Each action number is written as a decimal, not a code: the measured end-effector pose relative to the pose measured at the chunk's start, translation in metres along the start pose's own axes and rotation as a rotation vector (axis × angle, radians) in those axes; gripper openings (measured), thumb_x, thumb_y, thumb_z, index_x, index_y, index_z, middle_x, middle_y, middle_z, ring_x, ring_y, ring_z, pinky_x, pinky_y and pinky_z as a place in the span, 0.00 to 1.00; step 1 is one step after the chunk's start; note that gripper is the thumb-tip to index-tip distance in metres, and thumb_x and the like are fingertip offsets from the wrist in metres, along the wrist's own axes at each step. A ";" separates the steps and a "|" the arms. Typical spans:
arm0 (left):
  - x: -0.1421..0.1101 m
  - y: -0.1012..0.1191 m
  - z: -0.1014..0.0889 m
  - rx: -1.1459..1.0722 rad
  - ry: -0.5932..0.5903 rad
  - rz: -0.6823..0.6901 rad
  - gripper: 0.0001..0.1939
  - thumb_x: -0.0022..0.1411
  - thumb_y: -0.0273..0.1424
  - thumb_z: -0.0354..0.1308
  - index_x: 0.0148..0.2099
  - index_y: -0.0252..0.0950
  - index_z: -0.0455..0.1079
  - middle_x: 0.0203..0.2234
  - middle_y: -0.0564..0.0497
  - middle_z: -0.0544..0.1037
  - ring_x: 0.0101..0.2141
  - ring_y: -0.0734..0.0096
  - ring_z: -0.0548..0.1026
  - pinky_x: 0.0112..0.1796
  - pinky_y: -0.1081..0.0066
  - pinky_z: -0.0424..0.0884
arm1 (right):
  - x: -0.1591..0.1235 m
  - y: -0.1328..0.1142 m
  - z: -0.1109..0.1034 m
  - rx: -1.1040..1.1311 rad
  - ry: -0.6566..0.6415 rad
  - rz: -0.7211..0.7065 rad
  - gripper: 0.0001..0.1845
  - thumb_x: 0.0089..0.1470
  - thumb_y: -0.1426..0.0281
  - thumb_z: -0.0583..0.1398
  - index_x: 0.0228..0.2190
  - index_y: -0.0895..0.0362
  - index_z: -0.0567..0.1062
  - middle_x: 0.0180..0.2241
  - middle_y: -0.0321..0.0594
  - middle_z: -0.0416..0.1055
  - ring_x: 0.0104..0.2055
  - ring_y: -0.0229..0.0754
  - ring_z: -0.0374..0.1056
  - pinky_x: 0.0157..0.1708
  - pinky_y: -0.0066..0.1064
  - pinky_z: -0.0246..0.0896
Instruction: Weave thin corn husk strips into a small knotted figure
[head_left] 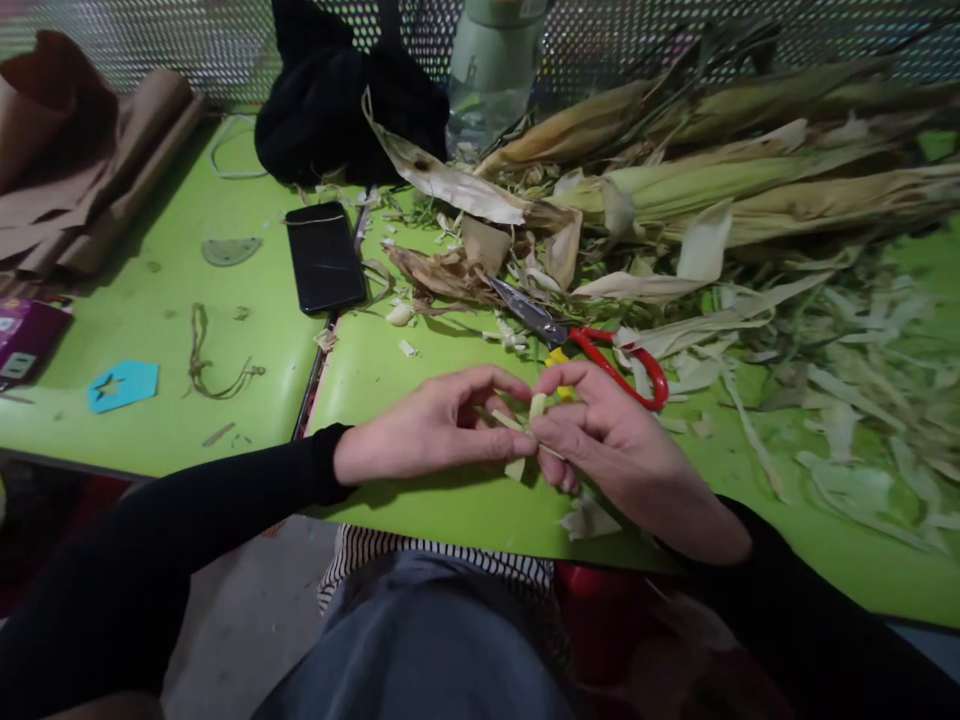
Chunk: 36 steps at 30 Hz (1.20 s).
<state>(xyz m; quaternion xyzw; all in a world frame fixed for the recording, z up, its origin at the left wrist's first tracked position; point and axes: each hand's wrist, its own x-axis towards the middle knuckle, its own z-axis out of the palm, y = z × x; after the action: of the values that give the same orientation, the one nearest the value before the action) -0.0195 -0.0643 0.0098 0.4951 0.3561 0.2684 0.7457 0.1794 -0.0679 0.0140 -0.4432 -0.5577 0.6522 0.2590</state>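
Above the front edge of the green table, my two hands meet around narrow pale green strips of corn husk (pixel 538 408). My left hand (pixel 442 420) pinches one side of the strips between thumb and fingers. From the other side, my right hand (pixel 607 430) closes thumb and fingertips on the same piece; the fingers partly cover how it is folded. Just beyond my right hand lie scissors (pixel 529 312) with red handles, their blades pointing away to the left. A husk scrap (pixel 590 518) rests near the table edge below my right hand.
Dried corn husks (pixel 675 190) heap at the back right, with shreds (pixel 847 430) along the right side. A phone (pixel 324 258), a black cloth bundle (pixel 345 110), a bottle (pixel 495 80), brown paper (pixel 97 170), a blue tag (pixel 124 386) and twine (pixel 199 350) also lie about.
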 end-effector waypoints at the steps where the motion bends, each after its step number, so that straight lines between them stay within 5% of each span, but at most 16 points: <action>1: 0.002 -0.002 -0.001 -0.060 0.006 -0.014 0.20 0.58 0.36 0.68 0.46 0.32 0.65 0.29 0.53 0.76 0.28 0.78 0.73 0.32 0.74 0.70 | 0.000 0.000 0.000 -0.008 0.027 -0.020 0.19 0.58 0.57 0.62 0.42 0.51 0.59 0.19 0.26 0.68 0.19 0.33 0.61 0.21 0.26 0.56; 6: 0.006 -0.007 -0.005 -0.141 0.100 0.035 0.18 0.58 0.35 0.68 0.43 0.33 0.65 0.27 0.54 0.77 0.27 0.78 0.75 0.33 0.74 0.71 | 0.003 0.000 -0.006 -0.367 0.149 -0.117 0.13 0.59 0.57 0.61 0.32 0.53 0.68 0.22 0.31 0.65 0.23 0.35 0.59 0.23 0.29 0.54; 10: 0.002 -0.003 -0.004 0.128 0.046 0.063 0.18 0.59 0.36 0.67 0.47 0.32 0.70 0.27 0.55 0.75 0.26 0.81 0.71 0.28 0.78 0.65 | 0.002 0.000 -0.009 -0.606 0.091 -0.230 0.16 0.63 0.62 0.56 0.24 0.54 0.69 0.21 0.32 0.63 0.23 0.35 0.58 0.24 0.30 0.51; 14: -0.003 0.002 -0.001 0.405 0.053 0.104 0.13 0.60 0.36 0.66 0.39 0.31 0.73 0.23 0.57 0.71 0.24 0.83 0.65 0.25 0.80 0.60 | -0.001 0.001 -0.007 -0.671 0.031 -0.288 0.20 0.64 0.65 0.54 0.20 0.54 0.65 0.18 0.31 0.58 0.21 0.34 0.56 0.24 0.30 0.49; 22: -0.003 -0.001 0.006 0.000 -0.063 -0.072 0.14 0.63 0.37 0.64 0.42 0.35 0.64 0.23 0.54 0.77 0.26 0.76 0.77 0.31 0.76 0.73 | -0.002 0.002 -0.002 -0.580 0.091 -0.238 0.22 0.63 0.64 0.55 0.18 0.54 0.61 0.17 0.30 0.52 0.20 0.33 0.49 0.22 0.30 0.44; 30: -0.004 -0.004 0.003 0.074 -0.123 -0.088 0.07 0.63 0.28 0.60 0.42 0.34 0.66 0.22 0.56 0.76 0.22 0.82 0.72 0.27 0.80 0.67 | -0.009 0.006 0.006 -0.081 0.060 0.003 0.24 0.61 0.56 0.58 0.18 0.54 0.60 0.18 0.28 0.49 0.19 0.32 0.44 0.18 0.28 0.42; 33: -0.004 -0.005 0.003 0.131 -0.105 -0.092 0.07 0.63 0.27 0.60 0.43 0.34 0.66 0.21 0.58 0.75 0.21 0.83 0.70 0.26 0.81 0.65 | -0.008 0.008 0.004 -0.072 0.061 0.037 0.24 0.60 0.55 0.59 0.18 0.54 0.61 0.18 0.28 0.49 0.19 0.32 0.44 0.17 0.28 0.42; 36: 0.001 -0.006 0.003 -0.053 -0.091 -0.100 0.08 0.63 0.29 0.61 0.42 0.34 0.66 0.24 0.54 0.78 0.26 0.78 0.76 0.33 0.76 0.73 | -0.002 0.008 -0.001 -0.150 0.095 -0.004 0.24 0.60 0.54 0.59 0.19 0.54 0.62 0.18 0.29 0.52 0.20 0.32 0.47 0.18 0.28 0.46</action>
<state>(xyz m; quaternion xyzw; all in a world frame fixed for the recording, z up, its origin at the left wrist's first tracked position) -0.0166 -0.0677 0.0048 0.4682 0.3391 0.2174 0.7864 0.1822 -0.0707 0.0070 -0.4906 -0.5930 0.5865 0.2523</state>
